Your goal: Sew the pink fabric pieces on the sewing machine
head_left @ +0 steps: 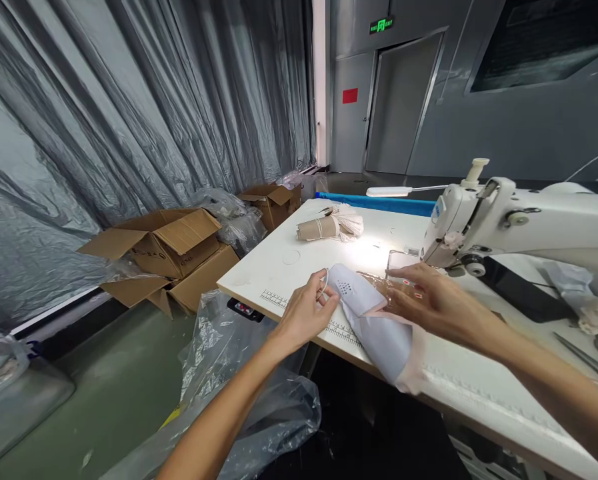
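Note:
A thin white cord [326, 280] loops up from the closed fingers of my left hand [309, 305], which is at the table's front edge. Beside it lies a pale white fabric piece [386, 340] with a cluster of small dark holes and a pinkish border; its lower end hangs over the edge. My right hand [423, 297] rests on a clear plastic sheet [376, 287] at the fabric's right side, fingers stretched out and apart. Small red marks show on the plastic near those fingers. Part of the plastic is hidden under the hand.
A white sewing machine [479, 207] stands right on the white table [269, 267]. Behind my hands lies a tied bundle of cord with a brown roll [316, 230]. Scissors [583, 353] lie far right. Cardboard boxes [173, 247] and plastic bags [219, 347] are at left.

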{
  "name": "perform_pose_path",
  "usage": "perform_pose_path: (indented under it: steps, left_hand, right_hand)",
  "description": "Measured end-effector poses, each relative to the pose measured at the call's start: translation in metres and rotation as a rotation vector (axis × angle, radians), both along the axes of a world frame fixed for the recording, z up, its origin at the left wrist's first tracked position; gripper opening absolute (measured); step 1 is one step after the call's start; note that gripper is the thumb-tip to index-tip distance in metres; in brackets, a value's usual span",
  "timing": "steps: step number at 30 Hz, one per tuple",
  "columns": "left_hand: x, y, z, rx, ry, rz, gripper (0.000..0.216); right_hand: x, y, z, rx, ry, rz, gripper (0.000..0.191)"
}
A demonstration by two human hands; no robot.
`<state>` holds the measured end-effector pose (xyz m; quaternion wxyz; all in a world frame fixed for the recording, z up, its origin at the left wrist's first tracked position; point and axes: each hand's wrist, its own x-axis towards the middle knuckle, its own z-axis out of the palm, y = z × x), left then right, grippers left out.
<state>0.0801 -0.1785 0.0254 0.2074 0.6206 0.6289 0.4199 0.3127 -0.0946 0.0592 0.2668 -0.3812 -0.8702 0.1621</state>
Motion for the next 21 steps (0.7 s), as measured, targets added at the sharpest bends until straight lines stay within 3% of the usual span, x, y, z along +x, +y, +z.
perform_pose_path:
  steps: [6, 9, 11, 14, 17, 19, 21]
  left_hand:
    - [0.003, 0.001, -0.006, 0.014, -0.005, -0.006, 0.047]
    - [0.004, -0.015, 0.001, 0.031, -0.044, 0.029, 0.046]
    - [0.007, -0.032, 0.008, -0.014, -0.146, -0.031, 0.045]
    - [0.018, -0.059, 0.015, -0.195, -0.447, -0.343, 0.051]
    - [0.030, -0.078, 0.015, -0.369, -0.666, -0.674, 0.056]
    - [0.036, -0.084, 0.015, -0.412, -0.681, -0.775, 0.054]
    - [0.041, -0.087, 0.017, -0.386, -0.616, -0.790, 0.050]
  right_hand:
    - [-0.020, -0.070, -0.005, 0.285, 0.020, 0.183, 0.033]
    - [-0.018, -0.090, -0.016, 0.314, 0.018, 0.212, 0.035]
    - [-0.012, -0.098, -0.020, 0.263, 0.065, 0.190, 0.045]
    - [-0.005, -0.106, -0.021, 0.010, 0.181, 0.192, 0.063]
    - [-0.004, -0.116, -0.018, -0.519, 0.323, 0.297, 0.055]
    - [-0.005, -0.124, -0.015, -0.845, 0.427, 0.326, 0.043]
    - [-0.002, -0.132, -0.014, -0.995, 0.499, 0.285, 0.039]
